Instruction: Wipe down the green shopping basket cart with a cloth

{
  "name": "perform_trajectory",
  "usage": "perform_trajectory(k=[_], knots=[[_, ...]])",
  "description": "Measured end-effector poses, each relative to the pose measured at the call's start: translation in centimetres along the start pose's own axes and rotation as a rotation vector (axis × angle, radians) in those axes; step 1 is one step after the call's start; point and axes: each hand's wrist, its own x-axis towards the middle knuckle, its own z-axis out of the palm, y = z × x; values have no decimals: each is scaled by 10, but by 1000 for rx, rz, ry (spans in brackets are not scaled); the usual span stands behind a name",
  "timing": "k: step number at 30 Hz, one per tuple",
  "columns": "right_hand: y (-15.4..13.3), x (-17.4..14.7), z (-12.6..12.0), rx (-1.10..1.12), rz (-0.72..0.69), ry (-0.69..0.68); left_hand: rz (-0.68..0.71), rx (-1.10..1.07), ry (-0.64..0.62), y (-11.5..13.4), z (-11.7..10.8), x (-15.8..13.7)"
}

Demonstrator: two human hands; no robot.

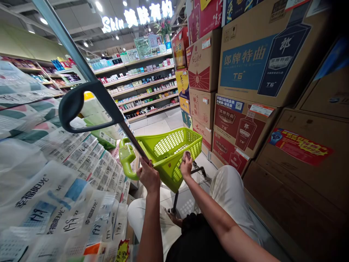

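The left hand (149, 176) gripped the lower part of a metal pole (102, 98), which slanted up over wrapped packs (68, 214). The right hand (186, 165) showed curled fingers near a green shopping cart's (167, 173) side; whether it gripped anything could not be told.

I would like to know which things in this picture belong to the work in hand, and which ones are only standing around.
In hand or nearest:
pole with dark handle, held in the left grip
green basket cart, beside the right grip; contact unclear

Only around:
wrapped packs, left
cardboard boxes, right
stocked shelves, behind
lit sign, above
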Motion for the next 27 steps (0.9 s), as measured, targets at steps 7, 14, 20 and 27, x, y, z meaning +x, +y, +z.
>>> perform_trajectory(k=[7,14,20,27], knots=[[3,1,-3,-20,128,0,100,87,-11,15,-13,-1],[-14,8,10,11,71,-35,334,349,-60,10,-27,6],[3,2,5,24,145,-51,410,393,-29,13,-22,1],[-15,7,11,72,15,-16,372,379,0,16,-19,-3]])
